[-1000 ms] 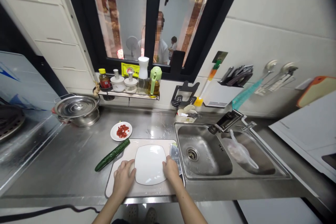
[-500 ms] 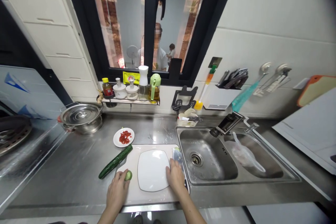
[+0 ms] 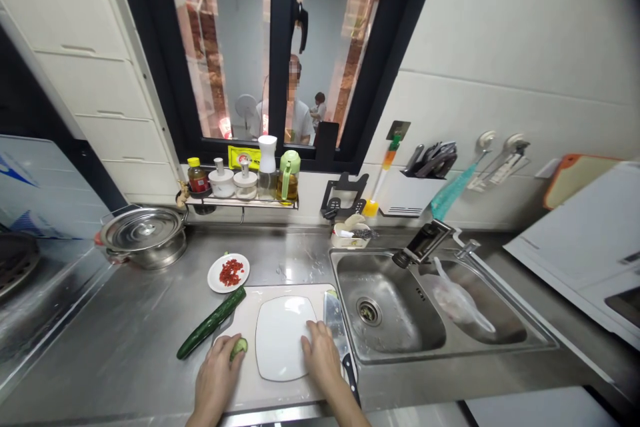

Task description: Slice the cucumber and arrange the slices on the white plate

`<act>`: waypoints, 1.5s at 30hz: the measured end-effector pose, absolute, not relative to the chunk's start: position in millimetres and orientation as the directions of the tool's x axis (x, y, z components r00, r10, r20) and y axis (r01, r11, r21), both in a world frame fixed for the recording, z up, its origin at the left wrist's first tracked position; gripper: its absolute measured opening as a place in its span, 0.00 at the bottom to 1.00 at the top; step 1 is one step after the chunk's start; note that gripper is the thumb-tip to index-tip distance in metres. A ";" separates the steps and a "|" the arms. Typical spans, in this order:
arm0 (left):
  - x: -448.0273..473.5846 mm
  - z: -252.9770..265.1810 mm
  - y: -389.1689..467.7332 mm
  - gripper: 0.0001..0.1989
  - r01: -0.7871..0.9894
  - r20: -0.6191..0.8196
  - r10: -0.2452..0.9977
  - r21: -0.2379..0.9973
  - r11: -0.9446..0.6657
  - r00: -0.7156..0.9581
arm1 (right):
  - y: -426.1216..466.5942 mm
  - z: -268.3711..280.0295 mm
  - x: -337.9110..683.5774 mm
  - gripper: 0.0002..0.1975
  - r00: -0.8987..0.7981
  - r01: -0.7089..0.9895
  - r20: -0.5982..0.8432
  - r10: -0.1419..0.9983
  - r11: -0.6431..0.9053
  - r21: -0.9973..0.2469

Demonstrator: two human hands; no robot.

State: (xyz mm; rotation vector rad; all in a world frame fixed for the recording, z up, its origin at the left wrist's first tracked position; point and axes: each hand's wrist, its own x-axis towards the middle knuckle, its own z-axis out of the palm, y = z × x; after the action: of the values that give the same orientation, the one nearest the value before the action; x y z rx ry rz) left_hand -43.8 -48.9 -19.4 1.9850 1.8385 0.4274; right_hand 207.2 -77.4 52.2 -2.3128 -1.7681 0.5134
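A white rounded-square plate (image 3: 284, 339) lies on a pale cutting board (image 3: 247, 390). My left hand (image 3: 216, 373) is closed on a cut piece of cucumber (image 3: 240, 347) at the board's left side, its green face showing. At the plate's right edge is my right hand (image 3: 323, 357), fingers stretched out and thumb apart, over the rim. Whether it presses on the plate I cannot tell. A knife (image 3: 350, 373) with a black handle lies along the board's right edge, partly behind my right hand. One long cucumber (image 3: 211, 323) rests across the board's upper left corner.
Behind the cucumber stands a small white plate (image 3: 213, 277) of chopped red pieces. A lidded steel pot (image 3: 160, 250) is at the left. To the right is a double sink (image 3: 400, 357) with a faucet (image 3: 425, 243) and a plastic bag (image 3: 457, 300). Seasoning bottles line a shelf (image 3: 240, 201).
My right hand has shifted slightly left over the plate's rim. My left hand still holds the cucumber piece. The whole view has shifted slightly.
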 end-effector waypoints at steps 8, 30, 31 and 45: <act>-42.2 -8.3 -36.9 0.16 0.858 -0.014 0.996 0.509 -0.067 0.085 | -64.4 64.0 199.5 0.20 0.212 0.885 -0.161 0.964 -0.259 -0.386; 12.8 55.9 -31.0 0.15 0.358 0.211 0.957 0.893 -0.272 0.201 | -37.0 53.3 175.9 0.28 -0.059 -0.069 -0.581 0.812 -0.584 -0.809; 15.9 57.0 -31.8 0.15 0.354 0.219 0.952 0.891 -0.284 0.213 | -36.7 54.8 175.3 0.28 -0.083 -0.130 -0.577 0.813 -0.583 -0.802; 27.1 46.2 -29.6 0.17 0.411 0.230 0.923 0.843 -0.347 0.308 | -36.8 52.4 175.8 0.11 -0.077 -0.090 -0.583 0.808 -0.589 -0.803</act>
State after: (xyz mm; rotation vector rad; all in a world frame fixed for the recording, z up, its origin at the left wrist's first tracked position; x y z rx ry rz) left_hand 27.1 -29.6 46.2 1.9004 1.1839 0.9652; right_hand 175.8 -36.8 52.4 -1.5386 -0.7935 1.7414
